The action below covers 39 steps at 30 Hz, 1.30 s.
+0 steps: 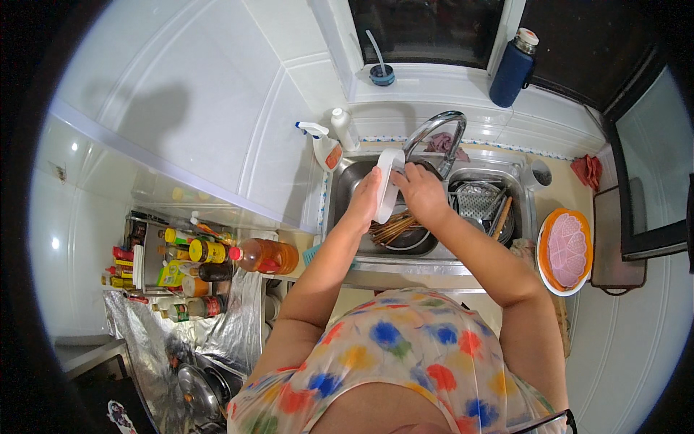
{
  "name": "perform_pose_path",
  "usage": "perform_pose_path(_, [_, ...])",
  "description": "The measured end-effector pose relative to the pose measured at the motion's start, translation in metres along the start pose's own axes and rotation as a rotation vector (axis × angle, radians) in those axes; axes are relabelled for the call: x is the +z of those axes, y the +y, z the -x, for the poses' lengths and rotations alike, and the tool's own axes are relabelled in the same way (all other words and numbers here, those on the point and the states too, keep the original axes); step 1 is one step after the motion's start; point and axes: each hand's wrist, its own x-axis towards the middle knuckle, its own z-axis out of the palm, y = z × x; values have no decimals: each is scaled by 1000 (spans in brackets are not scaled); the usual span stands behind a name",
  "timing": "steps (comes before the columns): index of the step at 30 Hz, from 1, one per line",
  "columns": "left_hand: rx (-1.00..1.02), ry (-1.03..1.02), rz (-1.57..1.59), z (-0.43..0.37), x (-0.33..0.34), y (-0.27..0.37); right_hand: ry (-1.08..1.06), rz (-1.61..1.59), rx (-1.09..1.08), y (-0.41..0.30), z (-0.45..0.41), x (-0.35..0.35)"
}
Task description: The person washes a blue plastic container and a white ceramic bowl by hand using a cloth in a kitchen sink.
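My left hand (pixel 364 199) grips a white oblong plastic container (pixel 387 203) from its left side, tipped up on edge above the left sink basin (pixel 347 182). On the other side, my right hand (pixel 425 191) has its fingertips at the container's open face. Whether those fingers hold anything is hidden. Below both hands, a bundle of wooden chopsticks (pixel 393 230) lies in the left basin, partly covered by the container. The chrome faucet (pixel 434 120) arches just behind my right hand.
Metal utensils and a perforated steel rack (pixel 477 203) fill the right basin. A spray bottle (pixel 325 149) and a white bottle (pixel 345 130) stand behind at left. An orange-and-pink plate stack (pixel 566 249) sits right, a large oil bottle (pixel 268 256) left, a blue flask (pixel 511 70) on the sill.
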Motion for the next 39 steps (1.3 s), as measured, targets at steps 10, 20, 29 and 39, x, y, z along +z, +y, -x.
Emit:
perform_pose_path(10, [21,-74,0,-2,-7,1,-15,-46,-39,-4,1,-5])
perform_pose_path(20, [171,3,225,-1,-1,9,-42,-346,140,-53,20,6])
perform_pose_path(29, [-5,-9,665,1,-3,-28,-241,-959,656,-53,-24,-1])
perform_pose_path(39, [70,-12,530,4,-1,15,-8,-262,-75,-50,-4,-19])
